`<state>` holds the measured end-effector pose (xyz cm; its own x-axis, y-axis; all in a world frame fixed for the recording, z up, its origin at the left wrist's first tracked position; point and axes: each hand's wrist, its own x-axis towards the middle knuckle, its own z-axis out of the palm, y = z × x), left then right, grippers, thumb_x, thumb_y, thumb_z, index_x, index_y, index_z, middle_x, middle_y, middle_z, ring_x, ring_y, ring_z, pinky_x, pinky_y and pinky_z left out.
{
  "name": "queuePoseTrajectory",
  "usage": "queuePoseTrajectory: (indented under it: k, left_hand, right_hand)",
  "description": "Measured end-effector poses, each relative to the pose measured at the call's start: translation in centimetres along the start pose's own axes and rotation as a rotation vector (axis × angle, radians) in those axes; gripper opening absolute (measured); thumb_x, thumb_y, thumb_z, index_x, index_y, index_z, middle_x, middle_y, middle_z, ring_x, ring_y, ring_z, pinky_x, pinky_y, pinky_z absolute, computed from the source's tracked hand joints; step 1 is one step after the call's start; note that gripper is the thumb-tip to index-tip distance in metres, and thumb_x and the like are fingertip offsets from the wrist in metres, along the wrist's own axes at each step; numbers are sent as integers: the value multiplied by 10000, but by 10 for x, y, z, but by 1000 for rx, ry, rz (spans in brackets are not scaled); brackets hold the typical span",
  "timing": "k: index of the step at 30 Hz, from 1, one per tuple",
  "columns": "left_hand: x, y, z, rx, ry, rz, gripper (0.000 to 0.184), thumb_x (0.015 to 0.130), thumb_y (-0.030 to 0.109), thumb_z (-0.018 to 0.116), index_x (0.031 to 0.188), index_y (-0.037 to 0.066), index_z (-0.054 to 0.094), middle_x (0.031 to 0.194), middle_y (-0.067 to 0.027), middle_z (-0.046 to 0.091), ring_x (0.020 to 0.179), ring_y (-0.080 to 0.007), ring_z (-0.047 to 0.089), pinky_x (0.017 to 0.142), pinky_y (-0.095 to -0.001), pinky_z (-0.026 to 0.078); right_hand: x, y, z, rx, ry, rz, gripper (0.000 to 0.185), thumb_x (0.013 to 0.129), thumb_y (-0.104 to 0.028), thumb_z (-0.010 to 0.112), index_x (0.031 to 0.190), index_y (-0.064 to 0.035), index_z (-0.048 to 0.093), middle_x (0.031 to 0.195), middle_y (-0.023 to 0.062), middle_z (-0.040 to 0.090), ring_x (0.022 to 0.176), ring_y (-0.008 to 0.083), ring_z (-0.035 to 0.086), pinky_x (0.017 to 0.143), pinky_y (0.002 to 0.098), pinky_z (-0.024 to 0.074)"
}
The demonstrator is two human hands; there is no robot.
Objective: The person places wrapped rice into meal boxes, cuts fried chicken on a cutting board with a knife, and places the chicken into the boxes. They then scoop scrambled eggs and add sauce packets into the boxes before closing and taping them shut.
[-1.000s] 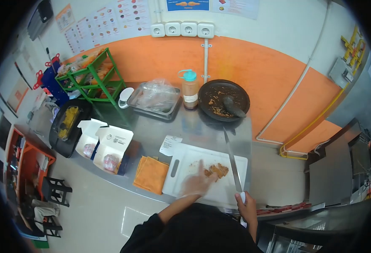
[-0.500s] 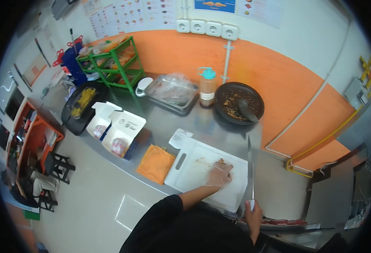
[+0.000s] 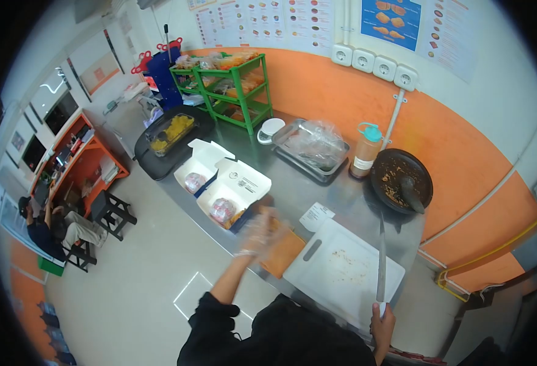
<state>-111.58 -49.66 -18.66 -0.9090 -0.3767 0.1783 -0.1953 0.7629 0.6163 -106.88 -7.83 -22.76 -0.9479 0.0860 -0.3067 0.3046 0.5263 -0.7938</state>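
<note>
My left hand (image 3: 258, 238), in a clear plastic glove, is over the orange cloth (image 3: 284, 247), close to the nearer open food box. It is smeared by motion, so its fingers and anything in them cannot be made out. My right hand (image 3: 382, 323) grips a long knife (image 3: 382, 262) by its white handle, blade pointing away along the right part of the white cutting board (image 3: 317, 277). Brown crumbs (image 3: 344, 263) are scattered on the board. Inside the nearer box (image 3: 242, 183) are a wrapped ball (image 3: 223, 210) and some orange-brown food (image 3: 238, 218).
Behind the board stand a stone mortar (image 3: 396, 177) with a pestle, a bottle (image 3: 366, 151) and a metal tray (image 3: 284, 146) with plastic bags. A second box (image 3: 198, 160), a black tray (image 3: 152, 165) and a green rack (image 3: 253, 91) are further left. A seated person (image 3: 46, 235) is across the room.
My left hand has left the cutting board and moved left to the cloth and box. The brown food under it is gone from the board. The view has turned left; the knife stays in my right hand.
</note>
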Motion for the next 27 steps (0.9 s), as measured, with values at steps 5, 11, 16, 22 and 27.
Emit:
queuePoseTrajectory:
  k: [5,11,16,22,27]
  left_hand:
    - [29,-90,-55,555,-5,-82,432,819,509,607,1122,208,533,1014,-171,614,862,-359,639,738,-455,514]
    - [32,-101,-69,534,-2,-1,471,818,467,605,1189,180,570,1055,-153,624,962,-308,622,789,-421,517]
    - [32,-117,-68,401,-6,166,305,834,247,610,1069,54,599,1023,-192,611,928,-383,591,781,-456,485]
    - [29,-141,-43,175,58,267,227,814,165,628,1008,49,640,1009,-195,618,1006,-395,547,874,-484,438]
    - [48,-227,-20,670,-63,552,419,970,105,400,1374,176,483,1398,-20,496,1226,-233,507,1060,-421,349]
  right_hand:
    - [12,2,33,-200,38,-134,398,922,-362,593,886,32,561,585,163,560,496,284,524,512,398,414]
    - [-15,-59,61,-181,-11,-147,415,905,-375,609,904,38,573,613,208,580,537,344,575,544,430,439]
    - [-37,-60,84,-205,11,-32,406,896,-371,620,890,32,576,619,214,584,563,344,597,551,426,442]
    - [-89,-42,97,-155,116,-38,397,874,-370,640,911,23,594,720,245,622,639,409,611,585,439,452]
    - [-155,-20,97,-139,254,-12,520,873,-507,605,1051,-19,615,776,268,643,762,450,638,690,509,499]
